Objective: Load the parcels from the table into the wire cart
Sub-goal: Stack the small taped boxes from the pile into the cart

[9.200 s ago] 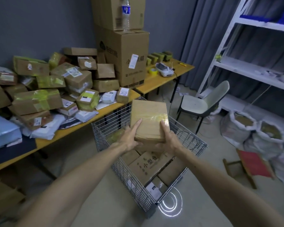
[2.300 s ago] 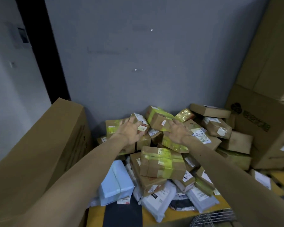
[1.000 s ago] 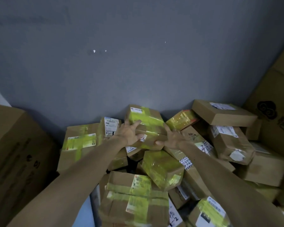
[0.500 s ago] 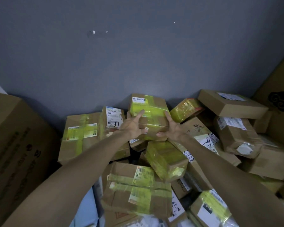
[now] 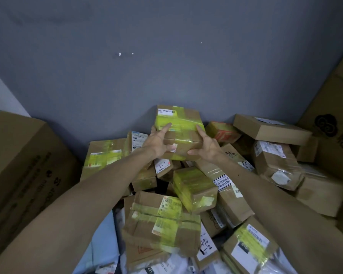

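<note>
A cardboard parcel (image 5: 181,123) wrapped in yellow tape, with a white label on its top, is raised above the pile at the back against the grey wall. My left hand (image 5: 157,143) grips its left side, fingers on top and thumb underneath. My right hand (image 5: 205,146) grips its right side the same way. Under it lies a heap of several taped parcels, among them a wide taped box (image 5: 162,222) close to me and a yellow-wrapped box (image 5: 195,186) in the middle. The wire cart is out of view.
A large brown carton (image 5: 22,167) stands at the left. Another large carton with a black logo (image 5: 333,135) rises at the right. White and blue mailer bags (image 5: 101,244) lie at the near edge of the pile. The grey wall closes off the back.
Both hands closed on the yellow-taped parcel at the back of the pile and have lifted it up off the heap; the view has dipped slightly toward the pile.
</note>
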